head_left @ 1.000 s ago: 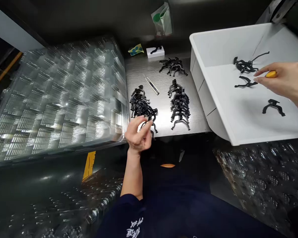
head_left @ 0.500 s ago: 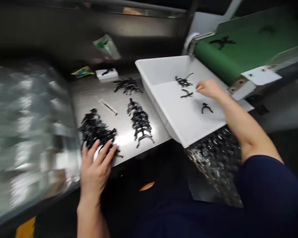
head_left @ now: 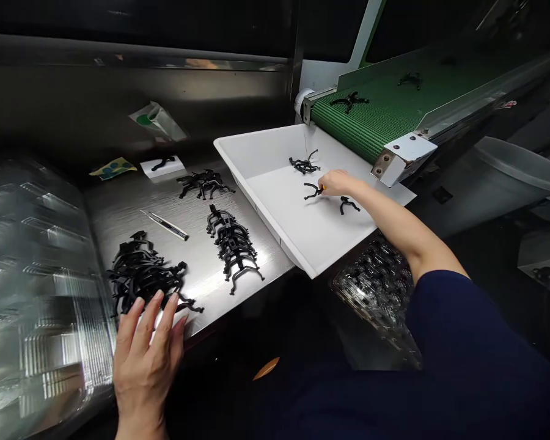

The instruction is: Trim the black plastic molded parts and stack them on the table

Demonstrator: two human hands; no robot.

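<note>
My left hand (head_left: pixel 145 360) is open, its fingers spread at the table's front edge, just touching or just short of a heap of black plastic clip-shaped parts (head_left: pixel 142 275). My right hand (head_left: pixel 340 182) is over a white tray (head_left: pixel 252 177), pinching a small yellow object (head_left: pixel 323 187). Its fingertips are close to a black part (head_left: pixel 311 191). Two more parts lie in the tray, one (head_left: pixel 304 164) tangled and one (head_left: pixel 349 205) to the right. A stacked row of parts (head_left: pixel 233 244) stands on the steel table (head_left: pixel 119 214).
Steel tweezers (head_left: pixel 165 225), another group of parts (head_left: pixel 205 183) and a white card (head_left: pixel 162 165) lie on the table. A green conveyor belt (head_left: pixel 385 110) carrying parts ends above the tray. Clear blister trays (head_left: pixel 36 293) stand at left, and more (head_left: pixel 376 287) lie below the tray.
My head has turned, bringing the conveyor fully into view. My left hand has come off the heap towards the table edge and opened. My right hand has moved closer to the black part in the tray.
</note>
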